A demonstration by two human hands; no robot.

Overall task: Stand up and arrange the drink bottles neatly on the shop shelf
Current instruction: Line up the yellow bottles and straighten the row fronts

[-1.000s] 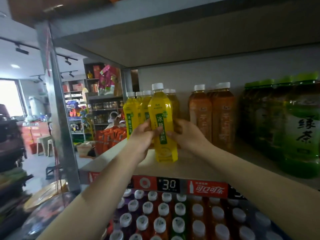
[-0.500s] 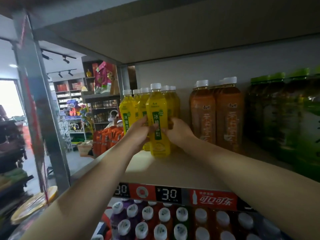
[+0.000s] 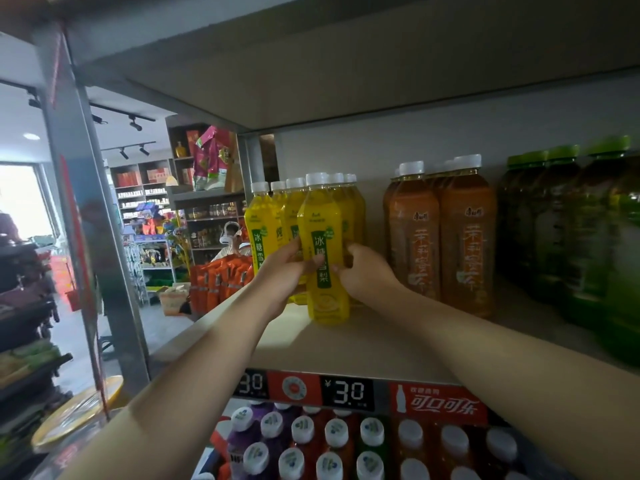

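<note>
Head view: the left hand (image 3: 284, 270) and right hand (image 3: 363, 271) both clasp one yellow bottle (image 3: 323, 251), upright on the shelf (image 3: 363, 344) in front of more yellow bottles (image 3: 273, 230). Just right stand orange tea bottles (image 3: 440, 237) — then green bottles (image 3: 568, 230). Price tags (image 3: 346, 391) line the shelf edge; capped bottles (image 3: 311, 441) sit below.

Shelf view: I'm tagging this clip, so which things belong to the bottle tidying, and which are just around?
Job:
- yellow drink bottle with white cap, held by left hand and right hand
- yellow bottles behind it
- pale shelf board

Just around:
- orange tea bottles
- green tea bottles
- price strip
</note>
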